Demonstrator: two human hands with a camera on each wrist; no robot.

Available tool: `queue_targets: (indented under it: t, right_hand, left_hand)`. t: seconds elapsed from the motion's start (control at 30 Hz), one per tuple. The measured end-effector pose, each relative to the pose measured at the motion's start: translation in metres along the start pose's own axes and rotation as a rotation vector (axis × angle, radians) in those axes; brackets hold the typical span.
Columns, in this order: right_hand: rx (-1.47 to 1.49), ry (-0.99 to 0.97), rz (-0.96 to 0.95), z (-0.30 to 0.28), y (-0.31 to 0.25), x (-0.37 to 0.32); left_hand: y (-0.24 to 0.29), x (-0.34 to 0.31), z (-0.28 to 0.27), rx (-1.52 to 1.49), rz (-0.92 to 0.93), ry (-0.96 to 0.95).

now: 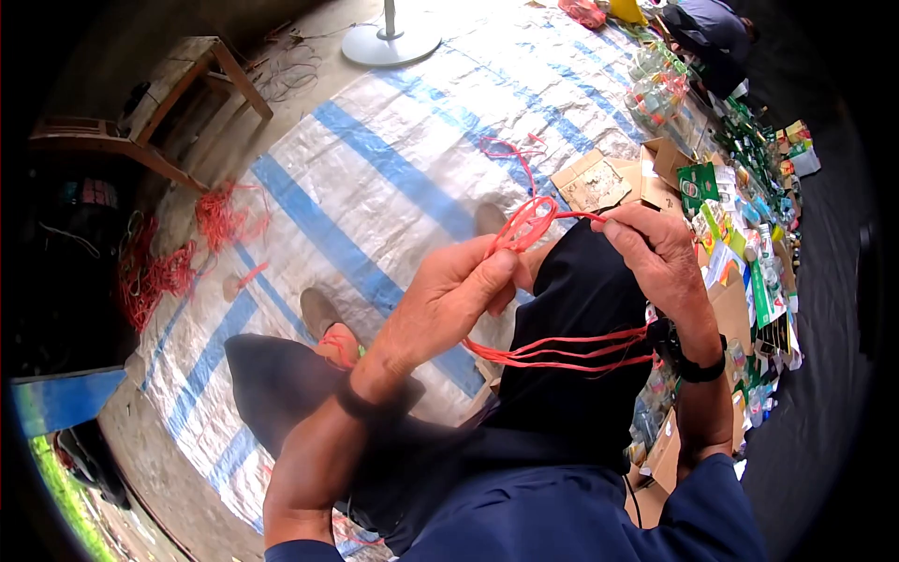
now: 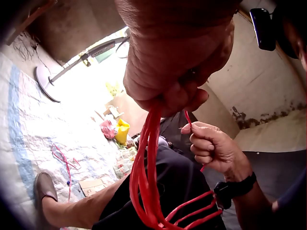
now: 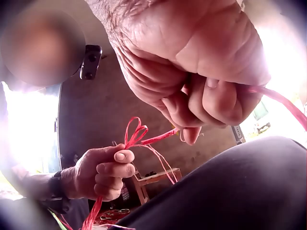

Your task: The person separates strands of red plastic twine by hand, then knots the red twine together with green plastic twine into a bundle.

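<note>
Red plastic twine [image 1: 527,225] stands up in small loops from my left hand [image 1: 454,292], which pinches it between thumb and fingers over my lap. My right hand [image 1: 658,258], to the right above the dark-clothed knee, grips a single strand drawn across from those loops. Below the hands, several more strands [image 1: 562,354] stretch from under the left hand toward the right wrist. In the left wrist view a thick red bundle [image 2: 147,177] hangs down from the left fist. The right wrist view shows the loops [image 3: 135,132] above the left thumb; the right palm is hidden.
A white-and-blue striped sheet [image 1: 375,225] covers the floor. Tangled red twine [image 1: 229,217] lies at the left near a wooden bench [image 1: 178,94]. Flattened cardboard [image 1: 592,183] and piled bottles [image 1: 768,272] line the right side. A round stand base [image 1: 390,45] and another person [image 1: 707,37] are farther off.
</note>
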State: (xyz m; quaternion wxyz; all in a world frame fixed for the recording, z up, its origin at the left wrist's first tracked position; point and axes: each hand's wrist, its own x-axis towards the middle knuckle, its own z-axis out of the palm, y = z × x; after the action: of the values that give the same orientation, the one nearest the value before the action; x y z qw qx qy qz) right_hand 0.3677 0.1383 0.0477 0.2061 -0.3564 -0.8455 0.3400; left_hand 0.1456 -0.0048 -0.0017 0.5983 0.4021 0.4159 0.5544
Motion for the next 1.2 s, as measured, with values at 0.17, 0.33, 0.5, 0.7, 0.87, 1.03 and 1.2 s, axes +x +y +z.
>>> queue_targets:
  t: [0.17,0.33,0.5,0.7,0.87,1.03,1.2]
  right_hand:
    - [0.059,-0.034,0.092,-0.001,-0.002,0.0]
    - [0.063,-0.044,0.1,0.001,-0.004,0.0]
    - [0.105,-0.055,0.126,0.001,0.001,0.001]
    - [0.154,-0.063,0.195,-0.005,0.004,-0.001]
    - [0.164,-0.057,0.183,-0.002,0.005,-0.003]
    - [0.154,-0.067,0.137,-0.001,0.007,-0.005]
    - [0.219,-0.152,0.216,-0.001,-0.008,-0.005]
  left_hand:
    - [-0.003,0.001,-0.001,-0.02,0.006,-0.011]
    - [-0.004,0.002,0.0,-0.023,0.008,-0.006]
    - [-0.007,0.002,-0.003,-0.023,0.006,-0.032]
    - [-0.011,0.003,0.0,-0.015,0.053,0.005]
    - [-0.011,0.003,0.001,-0.016,0.04,-0.009]
    - [-0.012,0.004,0.002,-0.006,0.018,-0.018]
    - [-0.008,0.002,0.0,0.057,-0.028,-0.026]
